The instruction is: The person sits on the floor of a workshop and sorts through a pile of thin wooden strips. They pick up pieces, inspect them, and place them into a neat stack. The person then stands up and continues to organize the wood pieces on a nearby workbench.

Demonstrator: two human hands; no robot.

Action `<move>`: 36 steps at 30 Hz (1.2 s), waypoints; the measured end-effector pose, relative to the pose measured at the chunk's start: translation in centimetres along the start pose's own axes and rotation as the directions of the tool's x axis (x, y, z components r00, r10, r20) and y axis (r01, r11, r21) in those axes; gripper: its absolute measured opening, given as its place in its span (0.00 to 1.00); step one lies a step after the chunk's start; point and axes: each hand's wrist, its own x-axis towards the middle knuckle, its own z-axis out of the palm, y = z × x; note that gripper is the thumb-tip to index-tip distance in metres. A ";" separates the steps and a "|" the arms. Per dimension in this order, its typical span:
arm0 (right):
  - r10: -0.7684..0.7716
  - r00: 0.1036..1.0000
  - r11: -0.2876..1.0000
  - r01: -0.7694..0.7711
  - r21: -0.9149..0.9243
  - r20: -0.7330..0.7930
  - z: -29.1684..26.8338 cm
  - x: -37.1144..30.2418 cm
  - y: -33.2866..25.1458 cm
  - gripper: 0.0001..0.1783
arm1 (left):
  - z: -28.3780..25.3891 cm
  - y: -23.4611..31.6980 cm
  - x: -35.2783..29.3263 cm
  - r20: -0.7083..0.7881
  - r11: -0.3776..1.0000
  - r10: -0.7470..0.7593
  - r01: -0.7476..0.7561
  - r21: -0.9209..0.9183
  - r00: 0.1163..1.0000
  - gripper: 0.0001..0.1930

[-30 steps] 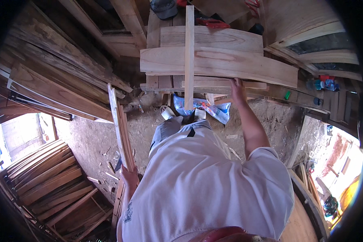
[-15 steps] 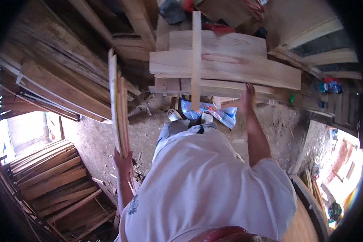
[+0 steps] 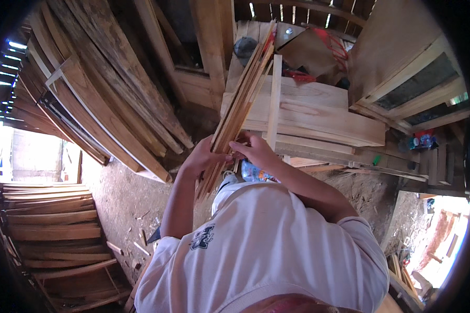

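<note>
The left hand (image 3: 203,157) grips a slanting bundle of strips (image 3: 240,107), thumb across the front, while the right hand (image 3: 255,149) lies at their right edge with its thumb against them, though whether its fingers close on them I cannot tell. The strips stand out before the shirt (image 3: 282,235), their far end near a cap (image 3: 245,48). To their right lie a stick (image 3: 274,101) and planks (image 3: 318,112), and at far left a woodpile (image 3: 52,229)
</note>
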 end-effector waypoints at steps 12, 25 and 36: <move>-0.033 0.994 0.981 0.053 0.186 -0.108 0.1 2.6 -2.6 0.21 | -1.2 1.2 3.8 0.111 0.991 0.107 -0.097 -0.092 0.988 0.27; -0.156 0.798 0.962 0.257 0.094 -0.582 -16.0 8.0 -4.6 0.10 | -7.0 -0.4 -0.1 -0.284 0.993 -0.091 0.107 0.042 0.955 0.22; -0.329 0.646 0.781 -0.225 -0.583 -0.689 -19.8 11.2 3.9 0.17 | -6.6 -8.6 -10.8 -0.490 0.966 -0.255 0.206 -0.153 0.833 0.17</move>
